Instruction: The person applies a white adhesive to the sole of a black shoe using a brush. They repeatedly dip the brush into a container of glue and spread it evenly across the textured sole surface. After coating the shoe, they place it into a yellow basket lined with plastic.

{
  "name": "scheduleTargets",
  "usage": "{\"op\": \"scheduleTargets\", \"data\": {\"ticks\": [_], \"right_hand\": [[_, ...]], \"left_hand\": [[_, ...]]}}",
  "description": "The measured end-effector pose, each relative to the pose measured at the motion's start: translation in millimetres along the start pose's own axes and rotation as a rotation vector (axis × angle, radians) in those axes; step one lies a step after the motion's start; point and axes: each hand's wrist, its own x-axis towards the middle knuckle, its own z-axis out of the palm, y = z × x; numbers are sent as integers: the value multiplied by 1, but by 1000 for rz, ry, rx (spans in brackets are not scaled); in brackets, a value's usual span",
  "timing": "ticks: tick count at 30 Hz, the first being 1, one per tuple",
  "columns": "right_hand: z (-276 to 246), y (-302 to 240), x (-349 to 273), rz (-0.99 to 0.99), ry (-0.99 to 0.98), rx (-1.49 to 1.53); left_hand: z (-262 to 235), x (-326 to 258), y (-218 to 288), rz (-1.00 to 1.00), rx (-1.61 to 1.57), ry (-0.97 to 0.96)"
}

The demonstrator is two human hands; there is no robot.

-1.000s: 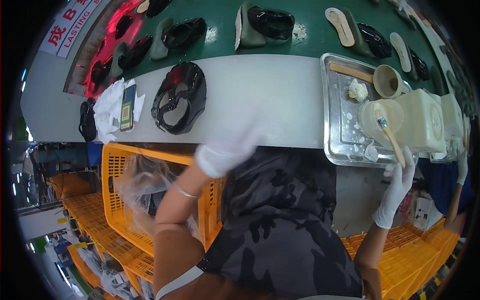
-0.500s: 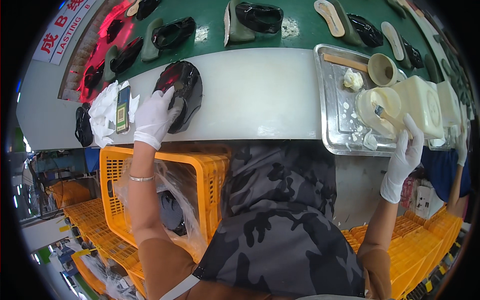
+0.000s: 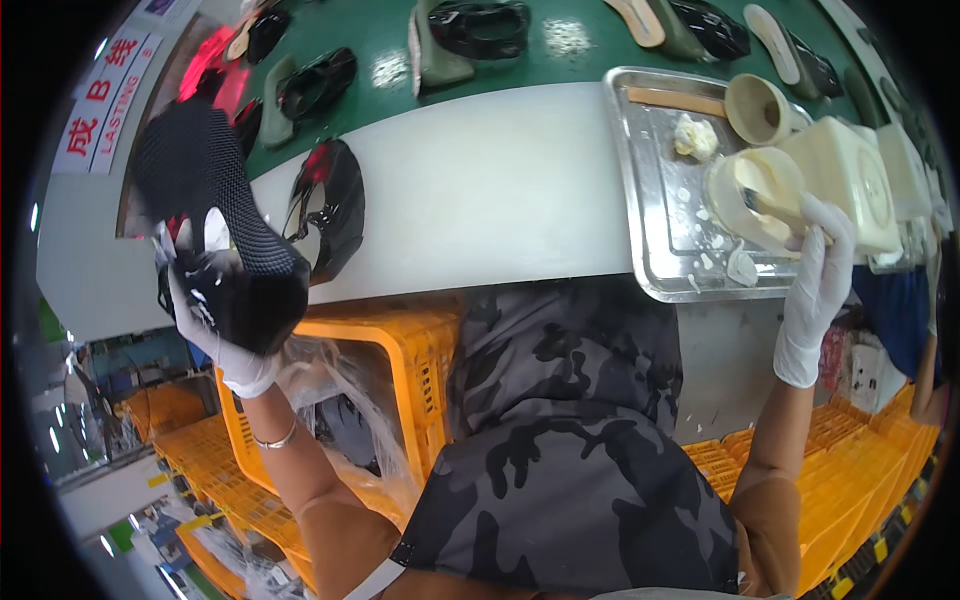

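Observation:
My left hand (image 3: pixel 225 350), in a white glove, is raised at the left side of the bench. It grips a black shoe upper (image 3: pixel 275 300) with a glossy front and a long textured mesh piece (image 3: pixel 200 150); motion smears part of it. On the bench just right of it lies another glossy black shoe upper (image 3: pixel 340 210). My right hand (image 3: pixel 820 280), also gloved in white, is closed on the handle of a brush (image 3: pixel 778 208). The brush end rests inside a round tub (image 3: pixel 725 195) of creamy white paste.
A metal tray (image 3: pixel 640 240) holds the tub, a wooden strip (image 3: pixel 675 102), a beige cup (image 3: pixel 750 105) and a cream jug (image 3: pixel 835 170). Shoe parts (image 3: pixel 480 30) lie on the green surface beyond. Orange crates (image 3: pixel 400 330) stand below the bench, and another person's arm shows at far right.
My left hand has lifted from the bench and moved left, now holding a shoe upper up. One glossy upper remains on the bench. My right hand stays at the tub with the brush.

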Motion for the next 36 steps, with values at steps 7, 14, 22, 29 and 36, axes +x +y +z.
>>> {"op": "scheduleTargets", "data": {"ticks": [7, 14, 22, 29, 36], "right_hand": [[3, -7, 9, 133, -71, 210], [-1, 19, 23, -33, -45, 126], [-3, 18, 17, 87, -88, 352], [-8, 35, 33, -174, -89, 707], [-20, 20, 32, -119, -91, 528]], "left_hand": [[50, -15, -55, -53, 460, -256], [148, -58, -86, -842, -465, -820], [189, -73, -90, -1354, -517, -934], [205, -80, -111, -1422, -506, -1097], [223, -89, -117, -1616, -475, -1113]]}}
